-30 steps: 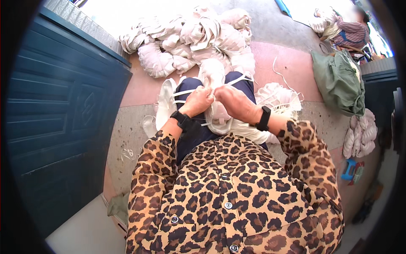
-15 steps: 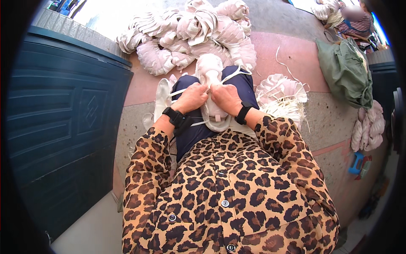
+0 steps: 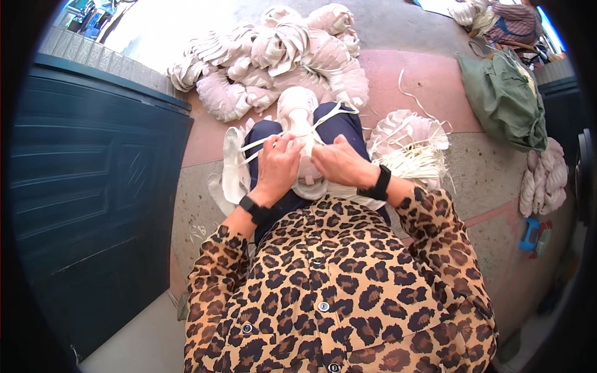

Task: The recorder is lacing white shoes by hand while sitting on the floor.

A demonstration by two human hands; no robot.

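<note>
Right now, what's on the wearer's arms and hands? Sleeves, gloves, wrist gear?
Both hands are bare, no gloves. The left hand and right hand each have a black band at the wrist. Long loose leopard-print sleeves, tan with dark spots, cover both forearms. No cables or markings visible.

A dark blue panelled door [image 3: 93, 205] walls off the fingers' left; heaped pale bundles [image 3: 280, 56] block ahead; speckled floor [image 3: 485, 180] rightward lies open.
</note>
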